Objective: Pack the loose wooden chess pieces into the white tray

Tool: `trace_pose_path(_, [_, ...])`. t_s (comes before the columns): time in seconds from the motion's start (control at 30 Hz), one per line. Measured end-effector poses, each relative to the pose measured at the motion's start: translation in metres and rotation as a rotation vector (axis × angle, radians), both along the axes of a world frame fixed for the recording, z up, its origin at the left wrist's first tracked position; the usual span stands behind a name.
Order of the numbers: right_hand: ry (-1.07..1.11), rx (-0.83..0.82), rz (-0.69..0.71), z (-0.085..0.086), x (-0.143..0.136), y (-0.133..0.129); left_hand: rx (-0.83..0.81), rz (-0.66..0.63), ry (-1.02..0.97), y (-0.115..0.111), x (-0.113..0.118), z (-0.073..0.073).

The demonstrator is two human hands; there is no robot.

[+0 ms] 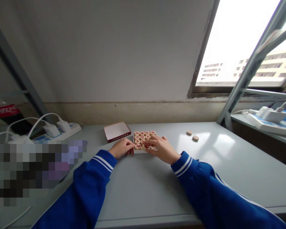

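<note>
**Both hands at the tray of pieces**

I see both hands down on the desk (143, 190), meeting at a small white tray (140, 151) packed with round wooden pieces (142, 137) marked in red. The tray lies straight ahead of me, near the desk's middle, its far rows uncovered and its near right corner under my fingers.

My left hand (121, 148) rests against the tray's left edge — fingers curled, tips touching the side by the nearest piece. I read this grip as bracing the tray, not closed around anything. My right hand (161, 148) lies over the near right part of the tray, fingers stretched left across the pieces there. They press on or pinch a piece, but the fingertips hide the contact, so I cannot tell whether that grip is clenched on one or merely resting.

The pieces sit directly under and just beyond the right fingers, so the right hand is the nearer one to them; the left only meets the tray's wall. The rows run left to right across my view.

Two loose pieces (192, 135) lie well apart on the right — closer to the right hand. A lid (117, 131), red-rimmed, lies just behind the left hand, beside the tray. A power strip (62, 130) with white plugs sits far left by the wall.
</note>
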State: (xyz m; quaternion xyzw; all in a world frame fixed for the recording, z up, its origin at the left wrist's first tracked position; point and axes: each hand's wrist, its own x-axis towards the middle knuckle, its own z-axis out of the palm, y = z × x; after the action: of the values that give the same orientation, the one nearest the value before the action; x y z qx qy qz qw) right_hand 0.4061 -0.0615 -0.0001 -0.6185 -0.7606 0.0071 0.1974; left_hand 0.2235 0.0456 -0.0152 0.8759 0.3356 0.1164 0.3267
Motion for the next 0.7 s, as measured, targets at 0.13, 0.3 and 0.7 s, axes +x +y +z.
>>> trace_pose_path(0.13, [-0.019, 0.014, -0.009, -0.0014, 0.0011, 0.0002, 0.0, 0.0, 0.0, 0.0011, 0.0, -0.0008])
trace_pose_path(0.3, [0.002, 0.021, 0.001, -0.0018, -0.0003, -0.0001, -0.014, -0.007, -0.003, 0.0026, -0.0009, -0.0014])
trace_pose_path(0.7, [0.01, 0.141, 0.032, -0.0082, 0.0016, 0.0019, -0.031, -0.01, -0.012, 0.0014, -0.0004, 0.0001])
